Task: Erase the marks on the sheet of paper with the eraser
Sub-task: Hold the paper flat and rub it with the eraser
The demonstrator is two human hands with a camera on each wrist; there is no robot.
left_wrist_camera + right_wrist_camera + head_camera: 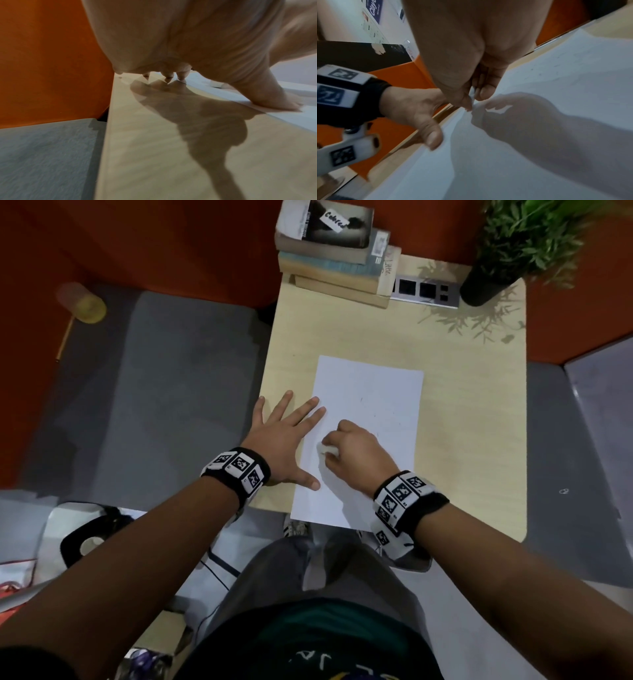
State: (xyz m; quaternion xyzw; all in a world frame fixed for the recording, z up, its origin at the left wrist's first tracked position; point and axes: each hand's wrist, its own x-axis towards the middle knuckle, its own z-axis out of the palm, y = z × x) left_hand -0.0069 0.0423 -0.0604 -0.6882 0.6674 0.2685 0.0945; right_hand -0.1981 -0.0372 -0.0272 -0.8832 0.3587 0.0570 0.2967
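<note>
My left hand (180,40): fills the upper middle and right of the frame, palm down, fingers straight. Fingertips (168,79): touching the desk (154,148) at centre top. Thumb (274,100): at right, pressed flat on the edge of the paper (305,116). Hand's shadow: across the desk, centre to bottom. Orange wall (51,60): upper left. Grey floor (42,162): lower left.

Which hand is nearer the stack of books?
Left. The left hand lies flat at the white paper sheet's left edge; the right hand sits nearer the person, farther from the stack of books.
</note>
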